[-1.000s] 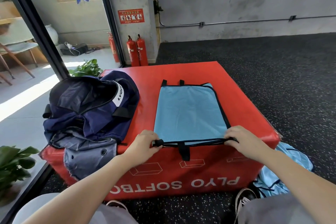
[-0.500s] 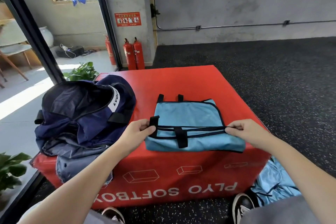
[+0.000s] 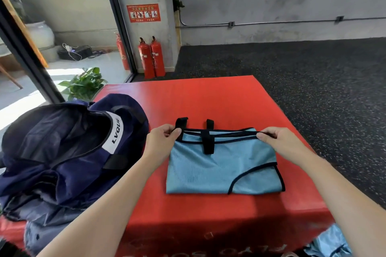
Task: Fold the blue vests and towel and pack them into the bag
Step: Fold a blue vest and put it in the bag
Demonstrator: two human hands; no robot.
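head camera, looking forward-down, close over box (image 3: 219,100)

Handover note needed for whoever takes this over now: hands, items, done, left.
Left hand: pinches the folded vest's far-left black trim.
Right hand: pinches the far-right trim.
Vest lies folded on the red soft box; navy bag sits open at its left.
More light blue fabric lies on the floor, lower right.
Done: this vest is folded over once.
Left: finish folding, pack it, then the remaining fabric. No towel clearly identifiable.
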